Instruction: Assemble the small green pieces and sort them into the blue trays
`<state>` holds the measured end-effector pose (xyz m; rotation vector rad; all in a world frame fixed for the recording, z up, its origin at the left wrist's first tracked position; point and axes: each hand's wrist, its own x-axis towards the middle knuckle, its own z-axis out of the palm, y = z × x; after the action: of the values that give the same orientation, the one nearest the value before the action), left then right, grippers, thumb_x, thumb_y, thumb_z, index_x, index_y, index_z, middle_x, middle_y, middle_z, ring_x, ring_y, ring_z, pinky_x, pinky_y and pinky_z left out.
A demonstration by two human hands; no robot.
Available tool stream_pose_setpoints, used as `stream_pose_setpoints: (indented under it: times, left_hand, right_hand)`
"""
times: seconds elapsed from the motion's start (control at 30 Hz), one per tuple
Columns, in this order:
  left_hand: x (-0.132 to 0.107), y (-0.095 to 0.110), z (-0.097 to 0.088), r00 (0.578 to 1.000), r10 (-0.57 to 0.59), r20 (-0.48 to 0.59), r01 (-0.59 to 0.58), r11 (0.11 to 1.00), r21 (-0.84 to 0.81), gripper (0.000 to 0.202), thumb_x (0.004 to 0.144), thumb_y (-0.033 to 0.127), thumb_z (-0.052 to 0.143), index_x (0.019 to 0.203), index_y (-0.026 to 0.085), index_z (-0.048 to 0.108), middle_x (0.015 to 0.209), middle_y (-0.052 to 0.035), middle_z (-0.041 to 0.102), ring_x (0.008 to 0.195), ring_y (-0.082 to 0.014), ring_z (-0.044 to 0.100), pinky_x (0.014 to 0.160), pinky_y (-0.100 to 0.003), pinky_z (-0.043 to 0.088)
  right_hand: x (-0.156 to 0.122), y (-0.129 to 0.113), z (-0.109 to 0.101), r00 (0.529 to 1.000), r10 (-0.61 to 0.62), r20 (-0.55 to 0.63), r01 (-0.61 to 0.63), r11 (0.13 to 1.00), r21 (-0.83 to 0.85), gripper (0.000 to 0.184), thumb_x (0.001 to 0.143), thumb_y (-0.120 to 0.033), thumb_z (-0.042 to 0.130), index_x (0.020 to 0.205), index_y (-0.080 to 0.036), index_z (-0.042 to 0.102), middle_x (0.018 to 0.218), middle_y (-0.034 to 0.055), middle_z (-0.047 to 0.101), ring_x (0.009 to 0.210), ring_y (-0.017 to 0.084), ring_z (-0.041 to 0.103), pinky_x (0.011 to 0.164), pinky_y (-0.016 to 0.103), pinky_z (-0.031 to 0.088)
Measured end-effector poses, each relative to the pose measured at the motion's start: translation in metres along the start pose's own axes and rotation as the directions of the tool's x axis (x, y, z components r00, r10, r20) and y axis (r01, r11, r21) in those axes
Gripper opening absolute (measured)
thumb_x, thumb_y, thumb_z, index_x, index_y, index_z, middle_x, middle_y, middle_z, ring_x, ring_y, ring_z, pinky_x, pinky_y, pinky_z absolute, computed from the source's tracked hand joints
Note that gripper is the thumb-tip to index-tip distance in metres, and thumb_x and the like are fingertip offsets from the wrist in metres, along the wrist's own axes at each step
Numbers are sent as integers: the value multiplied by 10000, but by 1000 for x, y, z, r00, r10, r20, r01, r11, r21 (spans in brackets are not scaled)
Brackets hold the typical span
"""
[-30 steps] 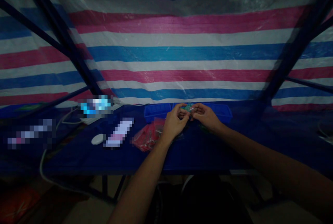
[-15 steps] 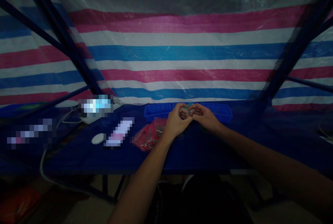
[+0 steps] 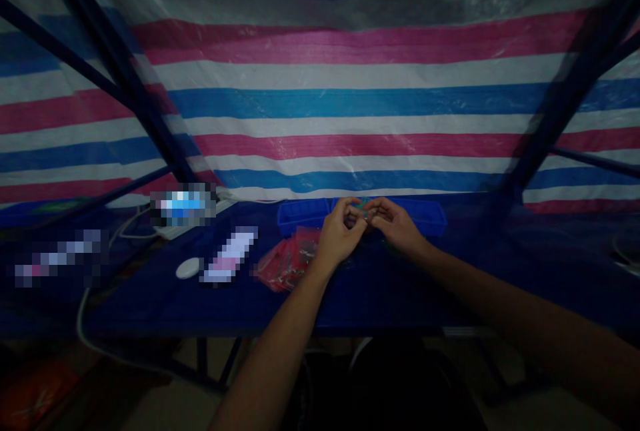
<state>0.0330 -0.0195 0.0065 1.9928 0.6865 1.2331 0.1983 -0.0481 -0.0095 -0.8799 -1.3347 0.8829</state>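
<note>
My left hand (image 3: pixel 343 227) and my right hand (image 3: pixel 393 223) meet above the blue table, fingers curled and fingertips together. Something small is pinched between them, too dark and too covered by the fingers to make out. Behind the hands stand blue plastic bins (image 3: pixel 303 215), partly hidden by them. A bit of green (image 3: pixel 361 203) shows between the hands at the bins. Beside my left forearm lies a pile of red-tinted clear plastic bags (image 3: pixel 286 261) with small shiny contents.
To the left lie a blurred-out phone-like slab (image 3: pixel 230 255), a round white disc (image 3: pixel 190 268) and a white power strip (image 3: pixel 173 226) with cables. Dark metal posts (image 3: pixel 537 124) and a striped tarp (image 3: pixel 350 104) stand behind the blue table (image 3: pixel 400 297).
The fingers of both hands have shifted slightly against each other. Arms and table things stay where they were.
</note>
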Motion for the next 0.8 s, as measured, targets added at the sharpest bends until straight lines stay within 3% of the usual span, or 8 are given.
stream_pose_setpoints:
  times: [0.1,0.23,0.3,0.4,0.6,0.73,0.8]
  left_hand:
    - [0,1,-3,999,2,-44,-1,1000,25,367,913,202,621,1267,197,525,996,-45,702,849,-148,685,763,-261,529]
    - [-2,6,-6,982,104,-157,-69,975,213,297,903,239,667,1193,204,613,1201,-99,641,1020,-200,661,819,-309,553]
    - [-4,8,-7,979,180,-99,-145,947,286,237,910,257,673,1142,209,668,1207,-101,636,1099,-224,637,920,-351,543]
    - [-6,8,-6,974,225,17,-220,929,299,257,904,291,703,1149,214,702,1158,-96,673,1112,-234,640,1011,-390,513]
    - [-4,2,-9,989,138,-61,-113,946,304,188,978,300,609,1083,220,742,1090,-77,743,990,-216,692,914,-368,540]
    - [-3,1,-11,990,92,-109,-59,960,274,203,983,330,601,1061,216,749,1063,-68,762,976,-218,705,882,-358,545]
    - [-4,0,-10,992,83,-90,-59,967,246,216,986,345,597,1066,217,751,1076,-64,764,998,-220,706,907,-363,542]
  right_hand:
    - [2,0,-3,1000,-4,-28,5,1000,26,239,772,-278,724,991,-242,637,876,-7,673,766,162,653,771,320,554]
    - [5,1,-6,987,-22,-156,23,1000,4,275,760,-340,779,964,-236,626,863,1,661,763,169,654,727,322,575]
    - [5,-1,-7,977,-29,-210,26,1000,-17,304,747,-369,806,952,-235,626,850,3,665,765,175,662,722,322,576]
    - [4,-3,-7,986,3,-168,-1,1000,14,330,750,-420,828,956,-238,646,886,25,707,848,202,701,788,346,583]
    - [2,-9,-8,997,21,-79,-16,997,69,292,838,-475,762,987,-234,694,954,65,750,944,239,725,851,407,603]
    - [2,-15,-10,983,-95,-155,72,987,-144,317,804,-447,796,1036,-247,710,1048,71,737,975,243,701,822,389,602]
    - [1,-17,-12,978,-158,-137,121,962,-244,316,794,-420,805,1050,-253,728,1110,72,725,1001,242,687,850,387,592]
